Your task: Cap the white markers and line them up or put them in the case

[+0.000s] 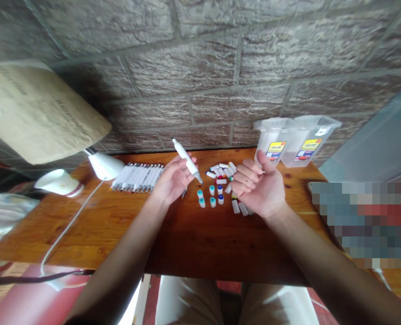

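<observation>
My left hand [173, 178] is closed around a white double-ended marker [186, 155], tilted above the table with both dark tips bare. My right hand [261, 187] is curled with the thumb raised; whether anything lies inside its fingers is hidden. Between the hands, several teal-topped caps [212, 190] and blue-topped caps [220, 199] stand upright in short rows. A pile of loose white caps [221, 171] with coloured ends lies behind them, partly covered by my right hand. Left of my left hand, several white markers [137, 177] lie side by side in a row.
Two clear plastic containers [305, 140] with yellow labels stand at the back right. A white lamp base [105, 164] under a brown paper shade [44, 108], its cord [73, 221] and a paper cup [60, 182] occupy the left. A pixelated flat device [359, 221] lies right. Brick wall [207, 67] behind.
</observation>
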`<state>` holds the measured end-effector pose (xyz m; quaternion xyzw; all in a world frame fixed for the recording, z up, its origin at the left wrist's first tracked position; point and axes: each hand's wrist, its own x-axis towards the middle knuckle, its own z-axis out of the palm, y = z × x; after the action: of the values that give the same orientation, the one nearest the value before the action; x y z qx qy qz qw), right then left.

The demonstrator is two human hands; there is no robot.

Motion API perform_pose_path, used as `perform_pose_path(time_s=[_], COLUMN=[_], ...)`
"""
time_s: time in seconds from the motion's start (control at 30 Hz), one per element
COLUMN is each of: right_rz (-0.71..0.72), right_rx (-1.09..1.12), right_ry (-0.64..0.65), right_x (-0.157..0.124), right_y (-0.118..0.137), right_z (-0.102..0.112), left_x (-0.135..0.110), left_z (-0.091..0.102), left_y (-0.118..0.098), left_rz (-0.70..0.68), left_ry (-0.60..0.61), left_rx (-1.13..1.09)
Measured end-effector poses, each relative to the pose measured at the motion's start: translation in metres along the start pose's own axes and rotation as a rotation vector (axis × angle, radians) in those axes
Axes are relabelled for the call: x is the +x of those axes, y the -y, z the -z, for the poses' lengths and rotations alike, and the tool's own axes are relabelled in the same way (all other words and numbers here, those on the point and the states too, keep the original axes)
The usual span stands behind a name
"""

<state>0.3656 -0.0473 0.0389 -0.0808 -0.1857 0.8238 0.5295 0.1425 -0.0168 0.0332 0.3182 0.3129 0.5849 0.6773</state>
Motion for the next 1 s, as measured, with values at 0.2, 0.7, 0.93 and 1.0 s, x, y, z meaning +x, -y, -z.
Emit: perform_pose_path(time_s=[0.2, 0.7, 0.93, 1.0], right_rz=[0.096, 0.363, 0.504, 0.467], right_rx=[-0.127, -1.275, -1.956, -2.022], right_ry=[-0.088, -0.124, 0.318, 0.388], right_x=[0.001, 0.006, 0.003, 0.004], right_y=[-0.001, -0.013, -0.017, -0.018], right_z=[0.001, 0.015, 0.022, 0.025], left_x=[0.003, 0.005, 0.005, 0.004], left_z=[0.005, 0.007, 0.008, 0.007], left_y=[-0.002, 0.001, 0.004, 0.005], left_rz=[-0.003, -0.017, -0.028, -0.024], left_ry=[-0.005, -0.003, 0.021, 0.02], left_rx=[0.009, 0.048, 0.072, 0.087])
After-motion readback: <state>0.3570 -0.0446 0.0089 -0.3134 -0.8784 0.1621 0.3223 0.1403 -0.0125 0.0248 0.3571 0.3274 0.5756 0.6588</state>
